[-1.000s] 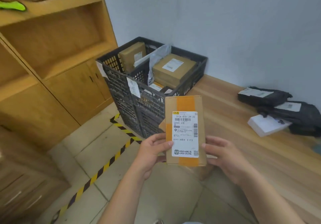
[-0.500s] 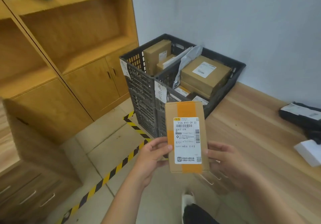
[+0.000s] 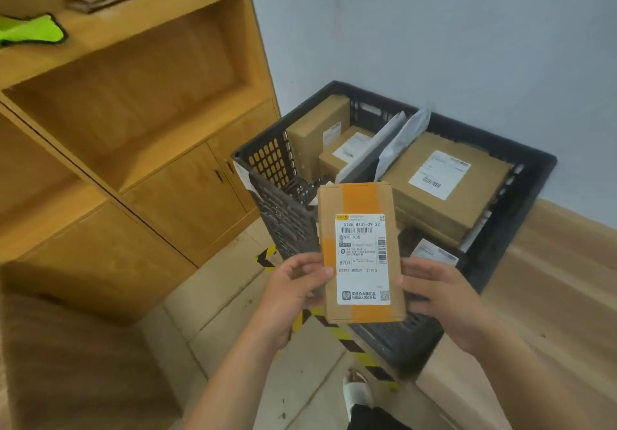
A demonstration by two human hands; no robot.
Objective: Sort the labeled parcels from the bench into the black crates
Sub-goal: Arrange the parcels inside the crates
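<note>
Both hands, left point(image 3: 293, 291) and right point(image 3: 440, 299), grasp box point(image 3: 360, 252) over crates point(image 3: 521, 176). Several parcels already inside; this one not yet dropped.

Parcel-sorting room here: black crates point(image 3: 283, 219) stuffed with labelled cardboard parcels point(image 3: 444, 189), yellow-black hazard tape point(image 3: 266, 258) across the tiled floor point(image 3: 233, 299), wooden shelving point(image 3: 133, 96), a wooden bench point(image 3: 551, 279), plain wall point(image 3: 434, 29).

pale wall point(image 3: 450, 29); wooden shelving point(image 3: 133, 102); tiled floor point(image 3: 217, 296)
</note>
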